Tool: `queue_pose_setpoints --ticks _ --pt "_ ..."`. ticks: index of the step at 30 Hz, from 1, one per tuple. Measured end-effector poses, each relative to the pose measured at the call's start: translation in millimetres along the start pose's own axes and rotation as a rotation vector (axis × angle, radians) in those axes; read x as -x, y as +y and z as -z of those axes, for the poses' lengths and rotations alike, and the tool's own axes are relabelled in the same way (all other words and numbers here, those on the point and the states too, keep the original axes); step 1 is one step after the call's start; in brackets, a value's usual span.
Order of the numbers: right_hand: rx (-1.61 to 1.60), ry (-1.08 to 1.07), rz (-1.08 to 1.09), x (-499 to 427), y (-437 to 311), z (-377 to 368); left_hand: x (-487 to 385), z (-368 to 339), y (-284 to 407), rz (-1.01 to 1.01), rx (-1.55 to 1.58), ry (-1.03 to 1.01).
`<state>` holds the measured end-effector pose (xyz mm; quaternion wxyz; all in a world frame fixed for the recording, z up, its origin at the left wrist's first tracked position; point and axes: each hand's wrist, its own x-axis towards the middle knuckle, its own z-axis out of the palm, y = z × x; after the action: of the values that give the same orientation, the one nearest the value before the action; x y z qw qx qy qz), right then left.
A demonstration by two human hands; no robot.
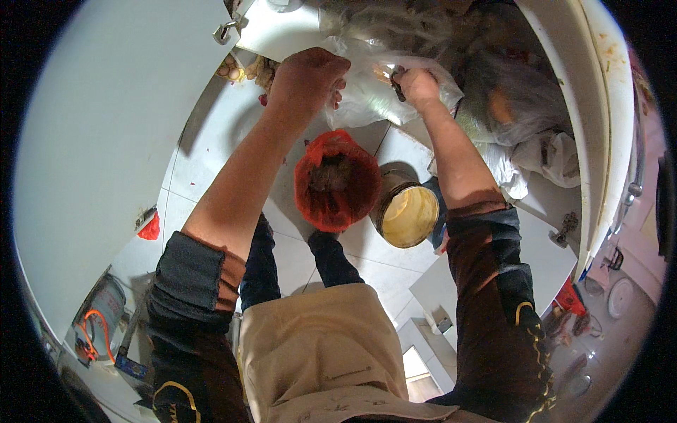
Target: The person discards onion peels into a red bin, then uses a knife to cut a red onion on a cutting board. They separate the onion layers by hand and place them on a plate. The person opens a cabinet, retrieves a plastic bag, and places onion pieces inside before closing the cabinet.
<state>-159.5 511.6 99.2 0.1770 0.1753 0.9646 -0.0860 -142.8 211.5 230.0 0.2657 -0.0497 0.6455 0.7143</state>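
My left hand [312, 74] grips the edge of a clear plastic bag [365, 100] at the top middle. On the bag's other side, my right hand [420, 87] is closed around a small dark-handled tool [396, 83]. Whether that tool is a knife or scissors is hard to tell, and its working end is blurred behind the plastic. Below the bag stands a bin lined with a red plastic bag [304, 182], with dark contents inside. Close beside it on the floor is a round metal tin [410, 217] with a yellowish inner wall.
White cabinet doors [116, 106] stand open at left and right [508, 254]. Filled plastic bags [502, 100] crowd the upper right under a pale counter edge [587, 106]. Eggs [230, 71] lie at upper left. A grey cylinder [108, 301] with an orange hose stands lower left.
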Motion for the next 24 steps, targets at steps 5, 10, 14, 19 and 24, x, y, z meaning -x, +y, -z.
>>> queue_pose_setpoints --ticks 5,10,14,19,24 --pt "0.054 -0.116 0.010 13.5 -22.4 15.9 1.5 4.8 -2.8 0.036 0.035 -0.011" --pt "0.239 -0.100 0.298 -6.3 27.1 4.9 1.3 2.6 -2.6 -0.053 -0.043 -0.020" --pt "0.006 -0.085 0.019 0.7 3.5 12.8 1.3 14.4 -12.3 -0.020 -0.048 -0.017" --pt "0.018 -0.073 0.142 30.9 -25.2 22.7 7.6 4.7 -4.8 0.071 -0.016 0.014" --pt "-0.073 0.059 0.153 41.1 -24.5 13.8 7.2 9.0 -6.3 0.045 -0.025 0.005"
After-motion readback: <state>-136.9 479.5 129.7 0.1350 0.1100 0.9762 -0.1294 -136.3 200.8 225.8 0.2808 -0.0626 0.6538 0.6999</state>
